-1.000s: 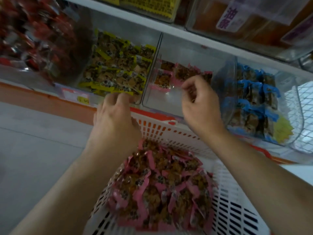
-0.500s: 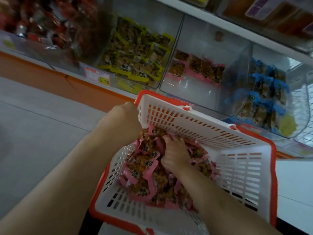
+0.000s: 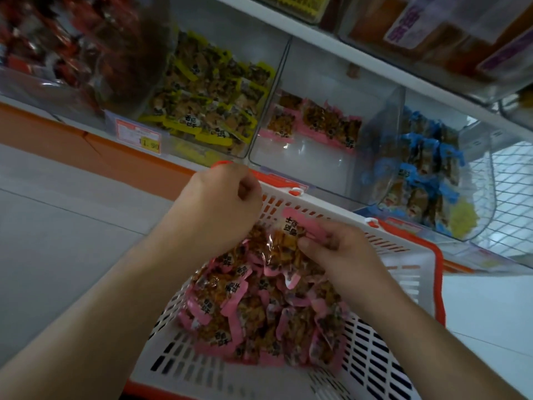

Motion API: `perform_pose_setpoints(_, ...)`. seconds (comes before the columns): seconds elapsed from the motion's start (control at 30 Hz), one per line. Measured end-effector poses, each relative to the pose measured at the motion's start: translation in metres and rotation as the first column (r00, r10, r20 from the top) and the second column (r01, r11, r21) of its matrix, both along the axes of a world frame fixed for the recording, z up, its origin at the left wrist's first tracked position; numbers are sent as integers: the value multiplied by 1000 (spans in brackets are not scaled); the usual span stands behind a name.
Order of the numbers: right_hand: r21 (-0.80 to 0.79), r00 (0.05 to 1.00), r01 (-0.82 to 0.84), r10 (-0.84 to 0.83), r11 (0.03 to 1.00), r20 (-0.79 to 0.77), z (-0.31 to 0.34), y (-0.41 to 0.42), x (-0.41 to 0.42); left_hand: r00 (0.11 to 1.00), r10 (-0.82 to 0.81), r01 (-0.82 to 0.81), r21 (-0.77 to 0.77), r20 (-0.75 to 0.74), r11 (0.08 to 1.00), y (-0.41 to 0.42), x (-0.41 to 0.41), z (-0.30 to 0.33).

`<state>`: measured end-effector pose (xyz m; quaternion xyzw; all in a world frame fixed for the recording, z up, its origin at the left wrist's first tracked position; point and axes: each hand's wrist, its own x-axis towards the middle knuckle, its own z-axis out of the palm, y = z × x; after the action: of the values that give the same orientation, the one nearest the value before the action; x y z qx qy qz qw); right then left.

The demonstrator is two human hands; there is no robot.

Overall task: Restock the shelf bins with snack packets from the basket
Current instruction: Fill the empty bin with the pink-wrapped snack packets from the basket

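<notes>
A white slotted basket (image 3: pixel 401 287) with an orange rim sits below the shelf, holding a heap of pink-edged snack packets (image 3: pixel 259 307). My left hand (image 3: pixel 213 209) grips the basket's far left corner at the rim. Over the heap, my right hand (image 3: pixel 343 252) pinches one pink-edged packet (image 3: pixel 291 235), lifted above the pile. Straight ahead on the shelf, the clear bin (image 3: pixel 317 157) holds a few matching pink packets (image 3: pixel 314 125) at its back.
Left of that bin is a bin of yellow-edged packets (image 3: pixel 210 108), then one of red packets (image 3: pixel 72 44). To the right stands a bin of blue-edged packets (image 3: pixel 421 174) and a wire mesh rack (image 3: pixel 513 203). An upper shelf (image 3: pixel 403 73) overhangs. Grey floor lies left.
My right hand has come up out of the heap with a pink-edged packet pinched in it. My left hand stays on the basket's corner. The view has shifted slightly.
</notes>
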<state>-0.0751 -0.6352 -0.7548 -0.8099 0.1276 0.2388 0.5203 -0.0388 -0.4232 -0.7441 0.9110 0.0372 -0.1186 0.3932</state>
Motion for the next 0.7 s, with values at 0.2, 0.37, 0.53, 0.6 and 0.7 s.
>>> perform_pose_setpoints(0.2, 181, 984, 103, -127, 978, 125, 18, -28, 4, 926, -266, 125, -445, -268, 887, -36, -6, -3)
perform_pose_setpoints(0.37, 178, 948, 228, -260, 957, 183, 5, -42, 14, 904, -272, 58, -536, -330, 842, -53, -1, -7)
perform_pose_setpoints(0.53, 242, 940, 276, -314, 930, 132, 5, -51, 22, 955, -3, -181, -591, -297, 786, -64, 7, -9)
perform_pose_setpoints(0.6, 220, 960, 218, -249, 951, 124, 7, -54, 24, 940, 112, -306, -658, -321, 688, -66, 10, -6)
perform_pose_setpoints(0.7, 176, 996, 20, -36, 984, 86, 10, -50, 24, 936, 218, -346, -618, -275, 706, -69, 12, -5)
